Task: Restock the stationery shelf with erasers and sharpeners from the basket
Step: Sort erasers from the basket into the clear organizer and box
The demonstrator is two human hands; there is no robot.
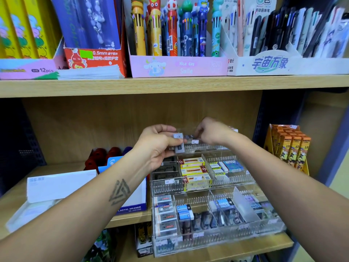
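A clear acrylic tiered organizer (217, 241) stands on the lower wooden shelf, its compartments holding several boxed erasers (192, 168). My left hand (156, 146) grips a few small grey sharpeners (178, 142) over the left end of the top tier. My right hand (211, 132) reaches into that top tier with its fingers curled around a small dark item (189, 137), partly hidden. The basket is out of view.
A blue and white plastic eraser box (130, 207) sits left of the organizer, with red cylinders (98, 157) behind it. Orange pencil boxes (289, 148) stand at the right. The upper shelf (170, 85) carries pen display boxes.
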